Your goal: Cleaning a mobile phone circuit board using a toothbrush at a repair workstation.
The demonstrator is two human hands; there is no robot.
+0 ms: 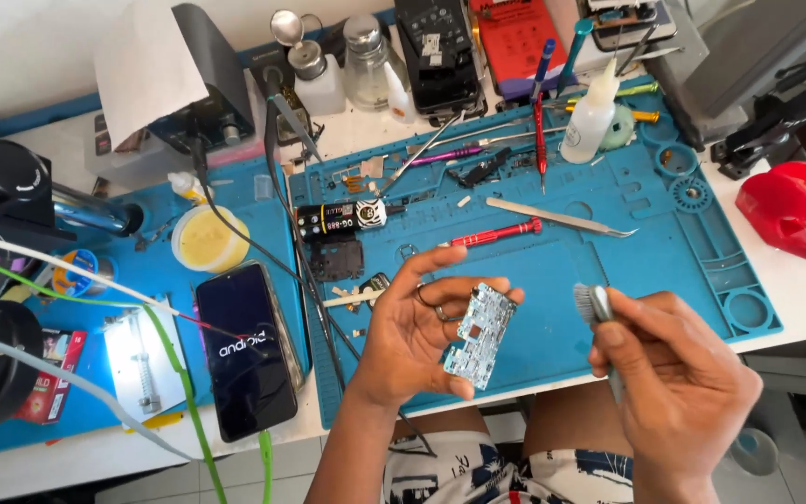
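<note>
- The left hand (412, 331) is raised above the near edge of a blue mat (664, 243), palm up, its fingers curled round a small circuit board (479, 334); a ring sits on one finger.
- The board is gripped by its edges, tilted, its component side facing the camera, in mid-air over the mat's near edge.
- The right hand (678, 383) is closed round the handle of a small brush (592, 303), whose grey bristles point up and to the left, just beside the board's right edge but apart from it.
- On the mat beyond the hands lie a red screwdriver (492, 233) and, to its right, silver tweezers (562, 217).
- A second red screwdriver (539, 135) lies farther off, near a white squeeze bottle (591, 117).
- Left of the mat a dark phone (252, 350) lies face up with its screen lit, and a round yellow tub (207, 238) stands just beyond it.
- At the far right edge of the table sits a red clamp-like tool (795, 205).
</note>
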